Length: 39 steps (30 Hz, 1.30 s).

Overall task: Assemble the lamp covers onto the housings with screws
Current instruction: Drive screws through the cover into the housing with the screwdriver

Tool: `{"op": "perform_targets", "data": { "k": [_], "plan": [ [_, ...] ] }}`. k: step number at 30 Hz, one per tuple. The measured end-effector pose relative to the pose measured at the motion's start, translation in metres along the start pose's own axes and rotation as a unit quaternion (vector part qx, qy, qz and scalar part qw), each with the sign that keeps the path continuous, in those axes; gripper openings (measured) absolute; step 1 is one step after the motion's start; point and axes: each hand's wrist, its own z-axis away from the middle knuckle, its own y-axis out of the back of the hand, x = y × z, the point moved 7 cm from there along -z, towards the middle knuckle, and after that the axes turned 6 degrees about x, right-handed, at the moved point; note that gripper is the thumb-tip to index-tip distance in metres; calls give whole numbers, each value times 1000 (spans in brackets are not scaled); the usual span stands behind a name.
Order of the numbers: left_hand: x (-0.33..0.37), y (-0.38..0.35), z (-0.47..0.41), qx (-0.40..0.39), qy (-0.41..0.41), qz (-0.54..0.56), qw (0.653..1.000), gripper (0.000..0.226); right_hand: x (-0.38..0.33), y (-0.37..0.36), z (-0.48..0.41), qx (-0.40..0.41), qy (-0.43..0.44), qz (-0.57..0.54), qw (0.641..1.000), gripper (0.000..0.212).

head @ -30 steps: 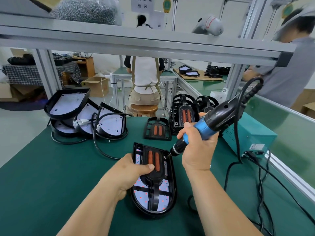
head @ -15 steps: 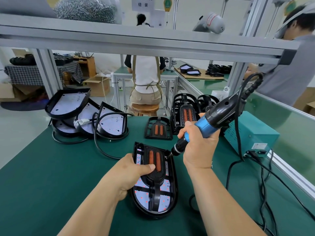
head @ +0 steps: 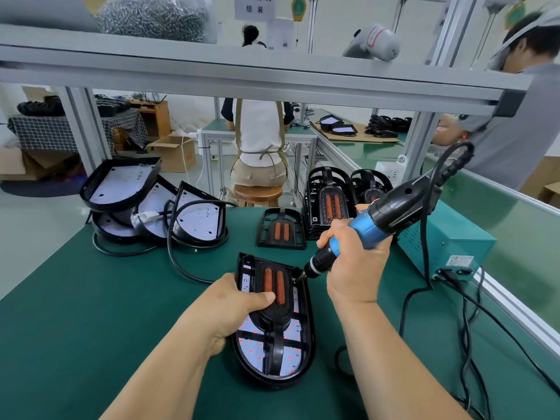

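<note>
Screwdriver (head: pixel 385 218) still on lamp cover (head: pixel 272 321); left hand (head: pixel 224 310), right hand (head: pixel 354 262) unmoved

Deep green mat (head: pixel 91 328) right across the bench, plain all the way. On it the housing (head: pixel 307 344): glossy black rim, white board inside speckled with small red dots. Over that the cover (head: pixel 272 316), black, carrying two orange-red strips side by side. The screwdriver (head: pixel 378 222) shows a bright blue grip, black body, black nose. Behind it a spare cover (head: pixel 281 228), same black with twin orange strips, and the stack of covers (head: pixel 328 204) matches. Over on the left, the loose housings (head: pixel 121 183): black shells, white boards. The power box (head: pixel 454 237) is teal with a white label. Black cables (head: pixel 425 253) trail around. Far back, a black-and-white checked cloth (head: pixel 60 131), a tan carton (head: pixel 178 153), a brown wooden stool (head: pixel 257 192).
</note>
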Motion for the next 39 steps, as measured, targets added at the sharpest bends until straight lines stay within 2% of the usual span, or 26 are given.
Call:
{"op": "perform_targets", "data": {
  "k": [8, 12, 14, 16, 17, 18, 19, 21, 23, 24, 25, 27, 30, 37, 39],
  "plan": [
    [2, -1, 4, -8, 2, -3, 1000, 15, 7, 32, -15, 113, -73, -63, 989, 37],
    [2, 1, 5, -6, -1, -21, 1000, 17, -3, 59, -26, 186, -109, -144, 966, 34],
    [5, 5, 6, 5, -7, -53, 999, 40, -5, 78, -30, 220, -144, -173, 949, 31],
    [12, 12, 12, 40, -12, -138, 990, 86, -4, 98, -30, 250, -172, -194, 933, 27],
    [18, 18, 15, 76, -25, -203, 976, 101, -4, 107, -30, 262, -182, -199, 927, 26],
    [28, 22, 20, 122, -55, -264, 955, 104, -3, 115, -29, 271, -191, -203, 921, 25],
    [41, 24, 26, 174, -104, -311, 928, 99, -3, 122, -28, 279, -199, -206, 916, 24],
    [68, 11, 44, 250, -236, -335, 877, 69, -3, 133, -25, 294, -212, -215, 907, 20],
    [83, -25, 54, 207, -313, -327, 867, 31, -1, 139, -23, 306, -225, -224, 898, 21],
    [83, -49, 54, 162, -321, -350, 865, 17, 0, 140, -22, 310, -232, -229, 893, 21],
    [79, -73, 52, 117, -318, -388, 857, 12, 1, 141, -22, 313, -240, -233, 889, 21],
    [67, -113, 44, 51, -309, -477, 821, 14, 2, 141, -22, 315, -253, -238, 883, 20],
    [49, -141, 27, 18, -278, -564, 777, 11, 2, 144, -24, 322, -262, -243, 877, 18],
    [40, -152, 4, 22, -222, -592, 775, 11, -2, 152, -28, 337, -264, -264, 864, 19],
    [40, -153, 3, 26, -220, -599, 770, 17, -1, 152, -28, 339, -269, -271, 860, 19]
  ]
}}
